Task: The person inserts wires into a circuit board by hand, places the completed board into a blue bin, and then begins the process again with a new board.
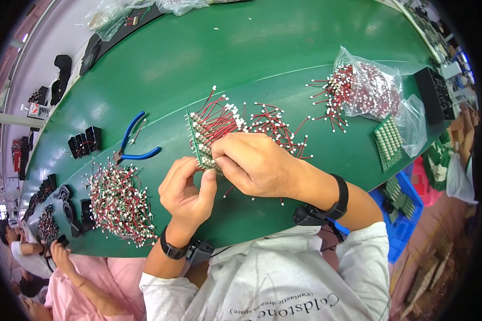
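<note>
A green circuit board panel [193, 134] with rows of white connectors stands tilted in front of me. Many red wire leads with white plugs [219, 119] stick out from its right side. My left hand [186, 193] is closed on the panel's near end, thumb and fingers at its edge. Over the panel's near right part, my right hand [260, 165] is closed in a pinch; its fingertips hide what they hold. Loose red wire leads [273, 122] are scattered on the green table [198, 48] just beyond my right hand.
Blue-handled cutters [135, 131] lie at the left, near a large heap of wired pieces [120, 203]. A plastic bag of leads [375, 88] and another connector panel [388, 143] are at the right. Beyond the table's edge sits a blue crate [396, 243]. A co-worker in pink [99, 278] is at lower left.
</note>
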A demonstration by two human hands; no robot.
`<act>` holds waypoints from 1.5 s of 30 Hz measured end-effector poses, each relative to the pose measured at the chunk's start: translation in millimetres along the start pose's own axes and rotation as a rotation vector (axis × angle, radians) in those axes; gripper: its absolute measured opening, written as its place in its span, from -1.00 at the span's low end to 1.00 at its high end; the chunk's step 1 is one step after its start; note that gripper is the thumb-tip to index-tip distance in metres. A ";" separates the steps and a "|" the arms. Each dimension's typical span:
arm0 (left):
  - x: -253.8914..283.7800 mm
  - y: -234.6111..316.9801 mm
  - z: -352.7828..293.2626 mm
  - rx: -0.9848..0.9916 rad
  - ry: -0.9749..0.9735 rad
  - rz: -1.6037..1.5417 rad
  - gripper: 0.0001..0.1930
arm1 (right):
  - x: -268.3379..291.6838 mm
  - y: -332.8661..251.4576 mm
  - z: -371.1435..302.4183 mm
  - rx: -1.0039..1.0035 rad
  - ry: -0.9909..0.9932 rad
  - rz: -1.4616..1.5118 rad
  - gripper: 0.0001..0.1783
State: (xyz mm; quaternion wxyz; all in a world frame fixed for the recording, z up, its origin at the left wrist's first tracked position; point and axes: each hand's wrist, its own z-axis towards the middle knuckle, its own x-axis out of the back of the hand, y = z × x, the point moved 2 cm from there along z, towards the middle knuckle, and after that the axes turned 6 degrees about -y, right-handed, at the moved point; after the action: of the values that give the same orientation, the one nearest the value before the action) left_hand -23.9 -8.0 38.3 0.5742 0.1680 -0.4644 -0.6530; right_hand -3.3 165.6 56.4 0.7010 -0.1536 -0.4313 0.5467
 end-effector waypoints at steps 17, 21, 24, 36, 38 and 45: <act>24.8 -9.7 12.4 -0.039 0.136 0.178 -0.81 | 14.3 0.1 26.9 0.070 0.214 -0.177 -0.82; 52.6 -34.3 12.9 0.066 0.441 0.094 -0.87 | -1.8 33.3 20.1 -0.024 -0.008 -0.338 -0.78; 60.0 -39.2 17.1 0.031 0.479 0.164 -0.85 | -28.2 44.3 28.5 -0.065 -0.198 -0.348 -0.76; 50.2 -23.7 19.2 -0.092 0.399 0.256 -0.85 | -4.3 23.4 31.6 -0.252 0.045 0.011 -0.94; 43.6 -14.9 19.7 -0.097 0.349 0.260 -0.85 | 5.0 3.9 32.3 -0.345 0.052 0.137 -0.93; 29.7 -11.7 12.1 -0.157 0.185 0.221 -0.79 | 0.4 -25.7 33.4 -0.146 -0.040 0.070 -0.94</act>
State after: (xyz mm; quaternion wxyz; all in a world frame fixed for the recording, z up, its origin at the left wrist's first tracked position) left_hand -48.5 -31.0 44.5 0.6943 0.1299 -0.3728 -0.6018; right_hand -12.8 148.3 93.6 0.6597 -0.2083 -0.4784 0.5410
